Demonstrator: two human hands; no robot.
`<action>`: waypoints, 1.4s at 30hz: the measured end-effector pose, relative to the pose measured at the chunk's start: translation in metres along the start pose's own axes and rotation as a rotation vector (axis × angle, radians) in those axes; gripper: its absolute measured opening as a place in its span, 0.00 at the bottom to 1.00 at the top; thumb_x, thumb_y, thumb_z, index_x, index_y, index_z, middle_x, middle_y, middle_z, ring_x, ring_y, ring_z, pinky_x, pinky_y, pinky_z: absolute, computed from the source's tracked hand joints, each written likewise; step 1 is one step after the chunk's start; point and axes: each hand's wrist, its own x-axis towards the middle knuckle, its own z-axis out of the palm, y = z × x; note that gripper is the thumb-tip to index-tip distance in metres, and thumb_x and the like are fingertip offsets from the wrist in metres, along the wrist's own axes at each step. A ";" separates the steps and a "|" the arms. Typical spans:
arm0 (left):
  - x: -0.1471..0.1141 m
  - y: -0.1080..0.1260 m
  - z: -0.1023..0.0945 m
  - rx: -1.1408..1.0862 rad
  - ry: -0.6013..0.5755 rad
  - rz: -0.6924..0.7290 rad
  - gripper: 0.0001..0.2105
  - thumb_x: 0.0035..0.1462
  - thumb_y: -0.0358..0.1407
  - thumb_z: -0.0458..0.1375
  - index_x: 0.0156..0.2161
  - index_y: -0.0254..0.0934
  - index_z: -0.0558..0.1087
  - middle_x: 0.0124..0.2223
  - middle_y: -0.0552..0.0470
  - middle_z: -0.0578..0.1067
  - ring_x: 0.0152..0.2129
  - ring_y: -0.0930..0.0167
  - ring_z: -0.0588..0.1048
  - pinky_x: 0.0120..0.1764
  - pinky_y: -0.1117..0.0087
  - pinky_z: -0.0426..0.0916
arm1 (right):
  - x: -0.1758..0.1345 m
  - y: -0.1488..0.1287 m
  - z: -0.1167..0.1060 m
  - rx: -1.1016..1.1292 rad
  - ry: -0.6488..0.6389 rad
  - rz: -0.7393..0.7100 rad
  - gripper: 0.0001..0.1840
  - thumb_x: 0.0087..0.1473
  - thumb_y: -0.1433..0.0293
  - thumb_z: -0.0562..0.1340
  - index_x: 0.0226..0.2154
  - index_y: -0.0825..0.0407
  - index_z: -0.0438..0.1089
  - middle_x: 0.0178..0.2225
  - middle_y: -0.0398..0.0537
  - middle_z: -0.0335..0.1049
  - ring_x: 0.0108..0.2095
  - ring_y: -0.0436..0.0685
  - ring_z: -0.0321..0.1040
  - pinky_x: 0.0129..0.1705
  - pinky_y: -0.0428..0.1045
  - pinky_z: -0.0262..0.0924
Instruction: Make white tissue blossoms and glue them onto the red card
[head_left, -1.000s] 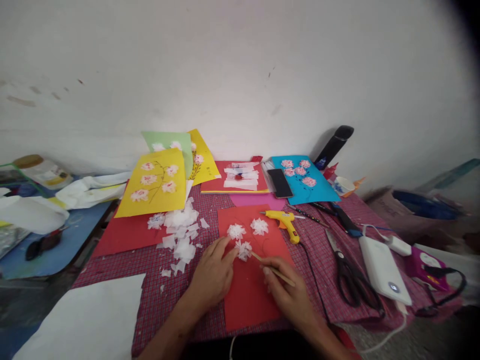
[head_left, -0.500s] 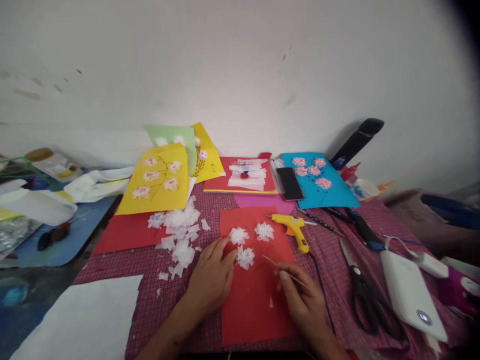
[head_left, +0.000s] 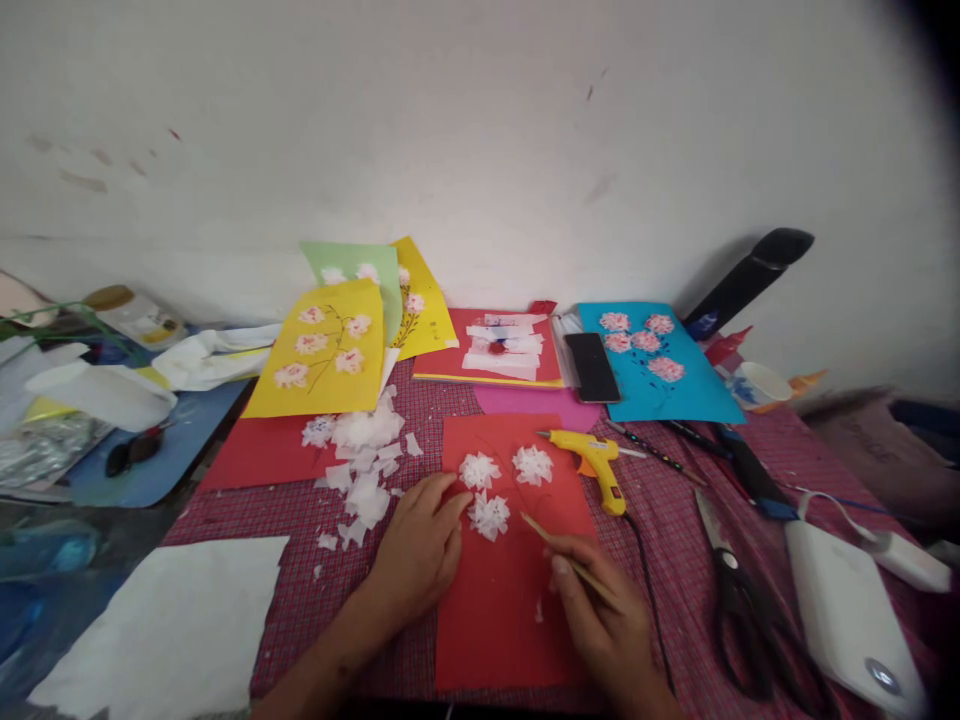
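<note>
A red sheet of paper lies before me. Three white tissue-paper flowers, one of them a lower flower, sit on its upper half among thin dark drawn lines. My left hand rests at the sheet's left edge, fingers stretched out beside the flowers and apart from the thumb. Between the thumb and fingers of my right hand is a thin wooden stick, its tip down by the sheet, right of the lower flower. Whether the tip touches the paper I cannot tell.
A yellow glue gun lies over the sheet's upper right, its cord running down past my right hand. Black-handled scissors and a white power bank are farther right. White tissue scraps lie left; a phone lies behind.
The view has shifted slightly, so the things at the right sit farther right. My right hand has tilted a little, and more of the stick shows. My left hand stays by the flowers.
</note>
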 end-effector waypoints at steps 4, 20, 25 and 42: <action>0.005 0.007 -0.006 0.022 -0.064 -0.026 0.22 0.57 0.26 0.52 0.56 0.40 0.70 0.59 0.41 0.66 0.56 0.57 0.65 0.57 0.49 0.64 | 0.001 -0.002 -0.001 0.003 -0.004 -0.020 0.09 0.64 0.68 0.58 0.46 0.48 0.70 0.40 0.49 0.73 0.36 0.56 0.74 0.39 0.48 0.69; 0.004 0.004 -0.002 -0.042 -0.032 -0.014 0.22 0.57 0.24 0.51 0.56 0.39 0.70 0.57 0.42 0.67 0.55 0.59 0.65 0.57 0.51 0.64 | 0.002 -0.009 -0.003 0.008 0.018 0.011 0.09 0.63 0.67 0.59 0.45 0.48 0.72 0.38 0.49 0.75 0.32 0.56 0.75 0.35 0.48 0.70; 0.000 -0.003 0.000 -0.143 0.081 0.025 0.17 0.58 0.24 0.51 0.50 0.38 0.74 0.52 0.44 0.71 0.50 0.62 0.69 0.54 0.55 0.67 | 0.002 -0.012 0.000 0.088 0.078 0.105 0.10 0.63 0.65 0.60 0.45 0.49 0.73 0.32 0.46 0.76 0.27 0.54 0.73 0.30 0.46 0.70; -0.004 -0.005 -0.006 -0.062 -0.038 0.082 0.12 0.59 0.25 0.53 0.45 0.37 0.74 0.48 0.43 0.72 0.47 0.60 0.69 0.51 0.55 0.69 | 0.095 -0.052 0.009 -0.211 -0.163 -0.135 0.11 0.63 0.66 0.57 0.34 0.50 0.74 0.36 0.51 0.79 0.35 0.59 0.76 0.38 0.52 0.69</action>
